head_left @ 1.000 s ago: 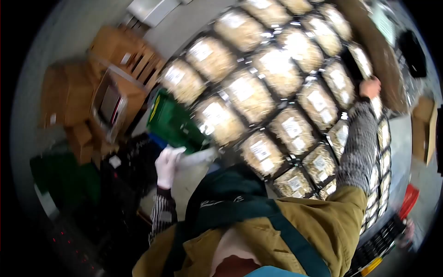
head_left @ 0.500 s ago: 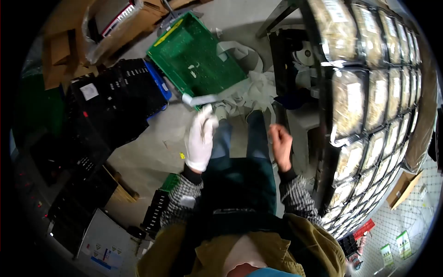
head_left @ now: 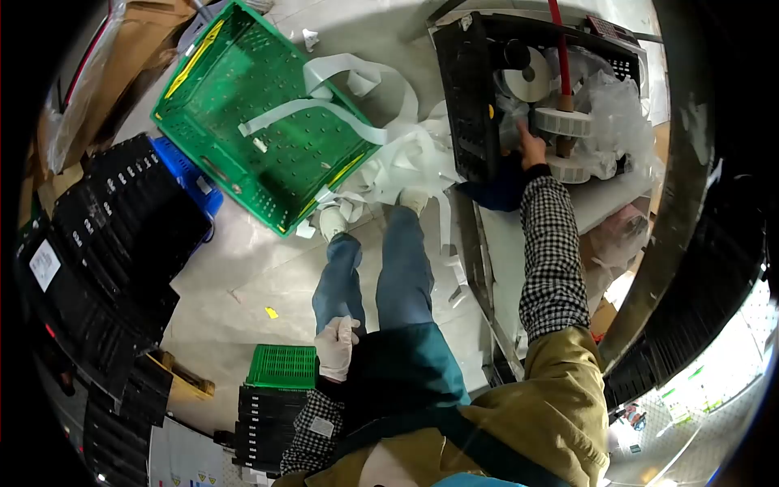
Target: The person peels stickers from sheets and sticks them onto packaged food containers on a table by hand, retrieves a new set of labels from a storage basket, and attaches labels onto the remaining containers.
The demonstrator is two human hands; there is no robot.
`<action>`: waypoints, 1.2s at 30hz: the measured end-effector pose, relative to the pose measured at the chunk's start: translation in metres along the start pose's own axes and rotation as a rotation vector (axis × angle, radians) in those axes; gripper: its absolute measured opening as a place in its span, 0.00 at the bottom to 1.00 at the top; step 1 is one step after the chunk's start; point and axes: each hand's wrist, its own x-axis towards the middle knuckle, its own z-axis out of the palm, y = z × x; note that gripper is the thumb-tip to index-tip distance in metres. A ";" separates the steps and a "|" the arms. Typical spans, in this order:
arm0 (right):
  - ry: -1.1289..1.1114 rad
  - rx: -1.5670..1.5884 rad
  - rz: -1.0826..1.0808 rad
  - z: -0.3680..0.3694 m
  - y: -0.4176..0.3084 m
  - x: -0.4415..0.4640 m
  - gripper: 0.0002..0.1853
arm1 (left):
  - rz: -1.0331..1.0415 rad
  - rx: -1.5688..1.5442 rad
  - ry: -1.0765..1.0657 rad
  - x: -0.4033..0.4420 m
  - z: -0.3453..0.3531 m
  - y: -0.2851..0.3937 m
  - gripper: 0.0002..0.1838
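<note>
- Head view, right hand: bare, reaching inside the black crate, just beside the label rolls; fingertips partly hidden, so its grip cannot be told.
- Label rolls: in the black crate, one above the other along the red rod, which probably keeps them together.
- Black crate: on the shelf, its walls presumably confining rolls and plastic bag.
- Left hand: gloved, fingers curled together by the thigh, nothing visible within; seemingly spare, the reach needing one arm.
- Green crate: on the floor, open side up; a paper strip drapes over its rim, apparently supported there.
- Paper heap: loose, around the shoes.
</note>
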 end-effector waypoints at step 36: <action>0.165 -0.193 -0.778 -0.138 -0.006 0.036 0.17 | 1.137 0.351 -0.469 0.259 0.381 0.305 0.42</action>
